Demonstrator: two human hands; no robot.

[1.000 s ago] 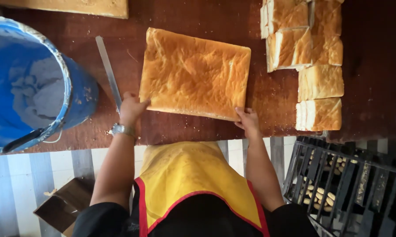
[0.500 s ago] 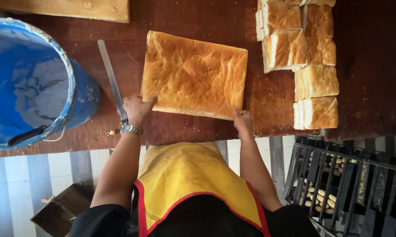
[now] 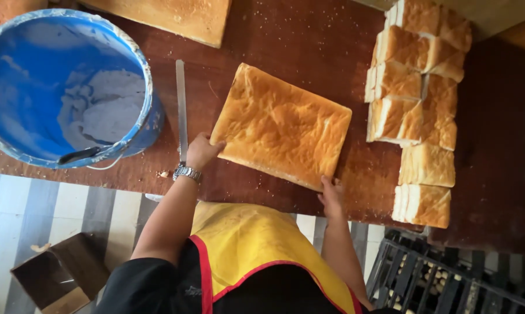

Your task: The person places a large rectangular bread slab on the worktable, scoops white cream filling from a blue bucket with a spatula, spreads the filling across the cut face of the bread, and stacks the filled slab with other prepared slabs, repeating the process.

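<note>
- Large golden-crusted bread slab [image 3: 281, 127] lying flat, turned askew, near the front edge of the dark wooden tabletop [image 3: 309, 35], about midway along it.
- Left hand [image 3: 202, 150] pressed against the slab's near left corner, fingers curled on the crust, gripping nothing else; silver wristwatch [image 3: 187, 172] on that wrist.
- Right hand [image 3: 331, 195] at the slab's near right corner, fingertips on its edge, holding the slab and nothing more.
- Long bread knife [image 3: 181, 107] flat on the tabletop, just beside the left hand, blade running toward the far edge.
- Blue bucket [image 3: 65, 87] with pale paste at the front left corner, overhanging the edge.
- Cut loaf blocks [image 3: 416, 104] stacked along the right side; another slab [image 3: 169, 17] at the far edge.
- Black crate [image 3: 448, 279] below the front right; cardboard box [image 3: 62, 273] on the floor.
- Risks, judged: slab near the front edge, so a hard pull could tip it off; soft crumb could tear under uneven corner pressure; knife close enough for a wrist to brush the blade.
</note>
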